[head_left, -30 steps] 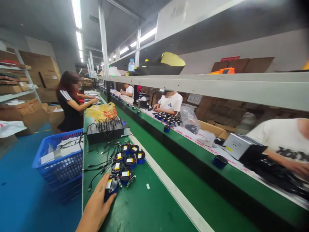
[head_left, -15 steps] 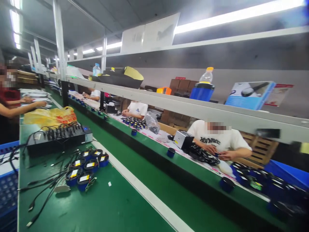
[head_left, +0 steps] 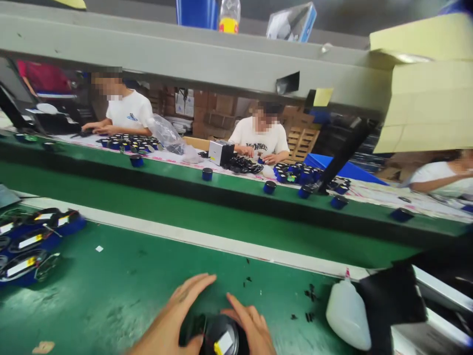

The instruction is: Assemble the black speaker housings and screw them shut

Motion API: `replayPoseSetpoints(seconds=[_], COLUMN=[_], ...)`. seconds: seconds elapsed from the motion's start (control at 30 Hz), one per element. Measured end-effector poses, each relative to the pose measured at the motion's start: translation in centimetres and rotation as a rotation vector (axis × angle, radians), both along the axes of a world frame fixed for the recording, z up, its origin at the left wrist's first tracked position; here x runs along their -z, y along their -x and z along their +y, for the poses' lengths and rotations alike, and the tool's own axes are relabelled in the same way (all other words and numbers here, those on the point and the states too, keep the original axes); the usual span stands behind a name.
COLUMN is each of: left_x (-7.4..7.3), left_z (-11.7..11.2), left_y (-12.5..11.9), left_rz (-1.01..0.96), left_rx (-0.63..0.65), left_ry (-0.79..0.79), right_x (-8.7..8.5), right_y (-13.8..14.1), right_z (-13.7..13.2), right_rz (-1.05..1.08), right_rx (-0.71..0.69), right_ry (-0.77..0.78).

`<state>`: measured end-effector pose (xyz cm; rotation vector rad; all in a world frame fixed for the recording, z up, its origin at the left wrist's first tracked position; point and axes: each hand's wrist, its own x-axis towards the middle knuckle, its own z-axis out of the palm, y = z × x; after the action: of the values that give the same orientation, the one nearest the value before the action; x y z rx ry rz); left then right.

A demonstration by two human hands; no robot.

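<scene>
At the bottom centre, both my hands are around a round black housing (head_left: pixel 224 340) with a white and yellow battery-like block inside it. My left hand (head_left: pixel 173 315) is on its left side, long fingers stretched forward and the thumb bent in at the near edge. A dark part shows between that thumb and the fingers; whether it is separate I cannot tell. My right hand (head_left: pixel 255 328) curves along the right side, fingers against the housing. The frame's lower edge cuts off the housing's near side.
Blue round housings (head_left: pixel 27 254) with wires and batteries sit at left. A white squeeze bottle (head_left: pixel 348 313) stands at right, with small black scraps (head_left: pixel 310 293) near it. Across the green conveyor (head_left: pixel 177 212), co-workers in white shirts (head_left: pixel 260 135) sit below a grey shelf beam (head_left: pixel 185 52).
The view has swung right and down. My two hands and the black housing have come into view, and the wired power box and cables at left have mostly gone out of it.
</scene>
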<state>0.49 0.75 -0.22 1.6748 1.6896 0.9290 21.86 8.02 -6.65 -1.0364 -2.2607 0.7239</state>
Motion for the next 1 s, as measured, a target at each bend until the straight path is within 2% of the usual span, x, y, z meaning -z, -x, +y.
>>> replayPoseSetpoints(seconds=[0.07,0.13,0.27,0.4,0.57,0.7,0.87,1.0], left_x=[-1.4,-1.8,-0.5,0.1,-0.5,0.0,1.6,1.9], left_z=[1.7,2.7,2.7,2.3,2.3,1.5,0.7,0.7], left_y=[1.2,1.4,0.4,0.2,0.6,0.6,0.7,0.6], left_rz=[-0.024,-0.032,0.043,0.097,0.149,0.225,0.289,0.266], left_rx=[0.279,0.395,0.328,0.298,0.239,0.227,0.22,0.187], left_ry=[0.16,0.204,0.213,0.057,-0.01,-0.028,-0.045,-0.087], right_x=[-0.1,-0.4,-1.3,-1.6,-0.5,0.1,-0.8,-1.7], right_y=[0.0,-0.1,-0.1,0.1,0.3,0.4,0.6,0.5], right_z=[0.0,0.1,0.0,-0.4,-1.0,-1.4,-1.3,-1.3], right_rz=[-0.008,-0.005,0.011,0.016,0.014,0.007,-0.014,-0.032], right_rx=[-0.05,-0.098,-0.1,-0.068,0.012,0.065,0.06,0.049], right_ry=[0.0,0.0,-0.008,-0.027,-0.067,-0.088,-0.124,-0.144])
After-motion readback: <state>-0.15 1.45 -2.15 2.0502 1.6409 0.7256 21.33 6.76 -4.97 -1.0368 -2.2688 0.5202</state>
